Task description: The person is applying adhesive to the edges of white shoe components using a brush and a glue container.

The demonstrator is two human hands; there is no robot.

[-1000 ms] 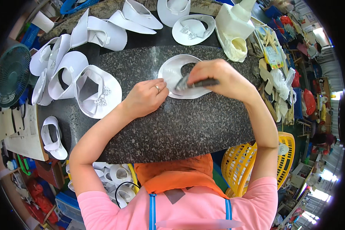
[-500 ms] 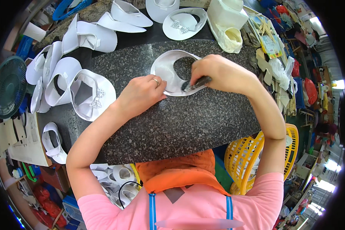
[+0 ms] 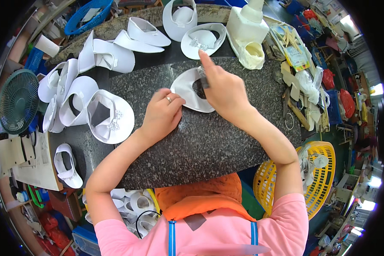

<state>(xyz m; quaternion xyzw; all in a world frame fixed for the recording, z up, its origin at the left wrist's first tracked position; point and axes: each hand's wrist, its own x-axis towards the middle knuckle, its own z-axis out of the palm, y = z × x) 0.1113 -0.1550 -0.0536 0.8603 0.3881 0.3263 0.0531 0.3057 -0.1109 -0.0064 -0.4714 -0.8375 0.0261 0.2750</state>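
A white shoe upper (image 3: 184,88), curved round an oval opening, lies on the dark speckled stone slab (image 3: 183,149) in front of me. My left hand (image 3: 163,112), a ring on one finger, holds its left edge with curled fingers. My right hand (image 3: 227,91) grips a small brush (image 3: 202,77), its dark bristles over the opening's upper edge; the index finger points away from me. Part of the upper's right side is hidden behind this hand. Beyond it lies another white upper with a glittery bow (image 3: 197,44).
White uppers (image 3: 115,117) crowd the left and far side. A white bottle-like container (image 3: 248,32) with a cream-coated cup (image 3: 254,50) stands at the far right. A yellow basket (image 3: 266,183) sits low at right, a green fan (image 3: 19,100) at left.
My right hand has moved left and away from me, taking the brush from the upper's near right edge to its far side. The upper has turned; my left hand stays at its left edge.
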